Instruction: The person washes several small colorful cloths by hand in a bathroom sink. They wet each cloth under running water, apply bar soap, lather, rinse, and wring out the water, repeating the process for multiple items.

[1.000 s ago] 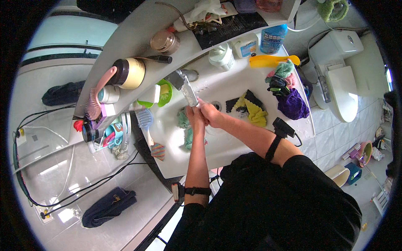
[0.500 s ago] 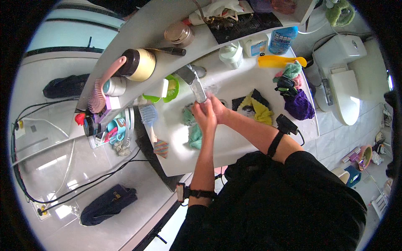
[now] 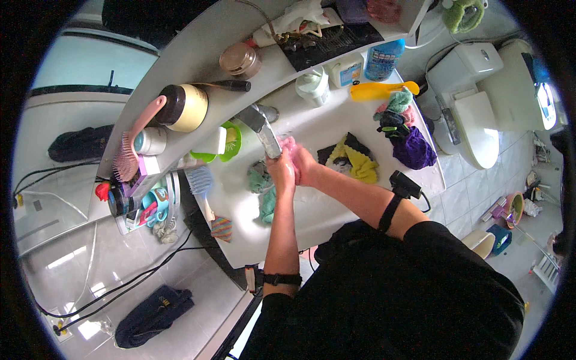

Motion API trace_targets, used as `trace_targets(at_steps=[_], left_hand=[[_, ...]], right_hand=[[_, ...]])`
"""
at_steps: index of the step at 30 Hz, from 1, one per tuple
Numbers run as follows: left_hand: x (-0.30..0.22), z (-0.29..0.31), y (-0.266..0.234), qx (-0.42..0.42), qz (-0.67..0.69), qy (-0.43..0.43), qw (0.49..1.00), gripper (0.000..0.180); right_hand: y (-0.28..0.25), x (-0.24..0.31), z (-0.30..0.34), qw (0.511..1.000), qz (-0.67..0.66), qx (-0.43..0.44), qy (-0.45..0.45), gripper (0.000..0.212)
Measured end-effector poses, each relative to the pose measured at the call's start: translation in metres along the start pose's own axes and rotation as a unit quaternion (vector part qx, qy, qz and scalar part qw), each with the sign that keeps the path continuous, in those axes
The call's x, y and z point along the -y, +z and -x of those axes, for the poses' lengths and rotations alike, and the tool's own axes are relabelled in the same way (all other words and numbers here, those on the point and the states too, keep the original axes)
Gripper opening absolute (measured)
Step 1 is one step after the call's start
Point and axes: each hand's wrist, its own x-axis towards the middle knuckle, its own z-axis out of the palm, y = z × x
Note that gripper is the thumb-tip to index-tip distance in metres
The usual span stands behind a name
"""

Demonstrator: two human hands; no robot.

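Under the metal tap point(image 3: 263, 129), my left hand point(image 3: 281, 170) and my right hand point(image 3: 306, 166) are pressed together around a wet, bunched pink cloth point(image 3: 290, 146). Its upper part shows between them; the rest is hidden by my fingers. Both hands are over the white basin point(image 3: 327, 198). Left of them, green cloths point(image 3: 267, 205) lie in the basin. To the right rests a yellow cloth point(image 3: 362, 167) on a dark one. A purple cloth point(image 3: 414, 149) sits on the right rim, bunched beside green and pink ones point(image 3: 399, 102).
Behind the basin stand a white pump bottle point(image 3: 312, 88), a blue bottle point(image 3: 384, 60) and a yellow-orange object point(image 3: 381, 91). A green soap dish point(image 3: 231, 142) and a blue-headed brush point(image 3: 201, 181) lie left. The shelf point(image 3: 222, 108) holds jars and a pink hairbrush point(image 3: 129, 156).
The pink cloth now shows between my hands, where it was hidden before. My hands have shifted slightly apart at the tap. The whole view has moved a little.
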Motion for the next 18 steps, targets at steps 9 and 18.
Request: trace_targets(at_steps=[9, 18], left_hand=[[-0.006, 0.009, -0.040, 0.162, -0.282, 0.185, 0.927, 0.041], [-0.011, -0.001, -0.025, 0.139, -0.285, 0.006, 0.948, 0.050]], right_hand=[[-0.022, 0.016, -0.013, 0.997, -0.001, -0.079, 0.015, 0.044], [-0.026, -0.016, 0.002, 0.997, 0.078, 0.027, 0.003, 0.042]])
